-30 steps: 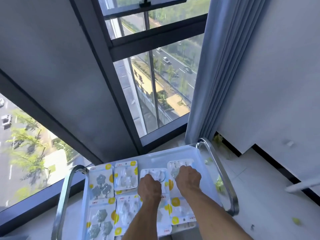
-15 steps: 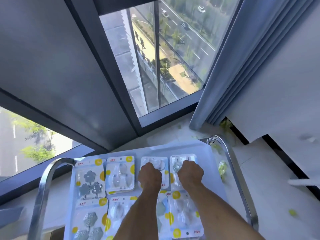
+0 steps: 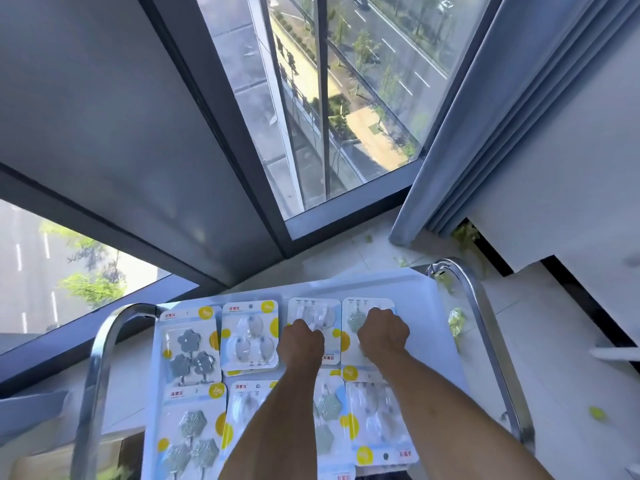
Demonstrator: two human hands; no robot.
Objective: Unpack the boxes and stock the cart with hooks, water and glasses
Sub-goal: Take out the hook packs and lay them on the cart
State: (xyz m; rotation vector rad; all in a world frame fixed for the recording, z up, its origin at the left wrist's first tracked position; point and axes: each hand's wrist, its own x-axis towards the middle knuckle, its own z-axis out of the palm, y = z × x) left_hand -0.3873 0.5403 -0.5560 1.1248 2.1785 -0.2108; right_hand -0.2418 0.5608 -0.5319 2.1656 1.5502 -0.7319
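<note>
Hook packs lie flat on the white top shelf of the cart (image 3: 426,289), in the lower middle of the frame, and both hands are on the far row. The left hand (image 3: 300,342) has its fingers curled down onto a pack of clear hooks (image 3: 313,315); the right hand (image 3: 382,332) is curled the same way on the pack just beside it (image 3: 356,320), at the right end of that row. Whether either hand pinches its pack or only presses on it cannot be told, since the fingertips are hidden under the knuckles.

Eight packs can be counted, in two rows of four. To the left of the hands sit a pack of three clear oval hooks (image 3: 250,336) and a pack of three grey flower hooks (image 3: 189,344). The near row, partly covered by the forearms, begins at the left with a pack of grey hexagon hooks (image 3: 192,431).

Two chrome handles (image 3: 100,358) arch over the shelf, one on each side. Beyond the cart are a dark-framed window (image 3: 311,116) in the upper middle and a grey curtain (image 3: 485,116) in the upper right. Green scraps (image 3: 596,413) lie on the pale floor at the right.
</note>
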